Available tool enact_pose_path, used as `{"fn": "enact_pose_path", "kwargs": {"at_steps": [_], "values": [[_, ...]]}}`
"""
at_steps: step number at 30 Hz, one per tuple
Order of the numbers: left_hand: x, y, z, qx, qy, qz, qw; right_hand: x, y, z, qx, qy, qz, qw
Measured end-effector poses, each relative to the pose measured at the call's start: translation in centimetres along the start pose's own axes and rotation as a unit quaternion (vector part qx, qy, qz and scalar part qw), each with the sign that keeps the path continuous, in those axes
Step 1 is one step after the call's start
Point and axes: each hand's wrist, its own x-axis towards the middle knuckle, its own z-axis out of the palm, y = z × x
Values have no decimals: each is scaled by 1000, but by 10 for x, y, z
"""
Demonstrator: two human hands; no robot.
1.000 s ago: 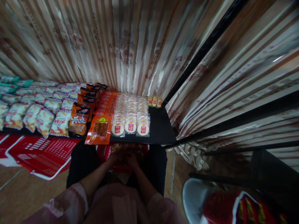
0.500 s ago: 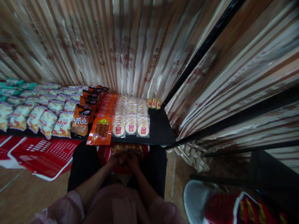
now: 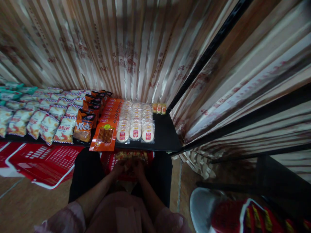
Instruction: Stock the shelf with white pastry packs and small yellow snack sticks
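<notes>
Leftmost, the flat orange bag pokes past the front edge of the black shelf, where a wrist lifted carelessly might knock it off. Next, small packets lie in the red basket between the knees, with the left hand then the right hand close beside them; in this gloom I can't tell whether the fingers grip anything, and fumbling could crush a wrapper.

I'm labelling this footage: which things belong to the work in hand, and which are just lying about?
Work in hand: left hand, right hand, basket between the legs, wrapped snacks in it.

Seemingly lying about: round white crackers, orange packet, white snack bags, red basket at left.
</notes>
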Motion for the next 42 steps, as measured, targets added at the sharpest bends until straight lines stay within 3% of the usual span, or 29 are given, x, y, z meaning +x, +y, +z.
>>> {"fn": "enact_pose_path", "kwargs": {"at_steps": [4, 17, 28, 37, 42], "values": [[-4, 3, 2, -6, -34, -6, 999, -2, -1, 0, 17, 6, 13, 1000], [0, 2, 8, 25, 14, 38, 999, -6, -1, -2, 41, 27, 37, 998], [-1, 3, 16, 68, 21, 103, 992, -14, -18, -14, 30, 48, -14, 998], [-15, 18, 22, 122, 51, 121, 984, -22, -30, -24, 31, 46, -39, 998], [-23, 28, 31, 156, 24, 134, 978, -24, -33, -34, 10, 59, -57, 997]]}}
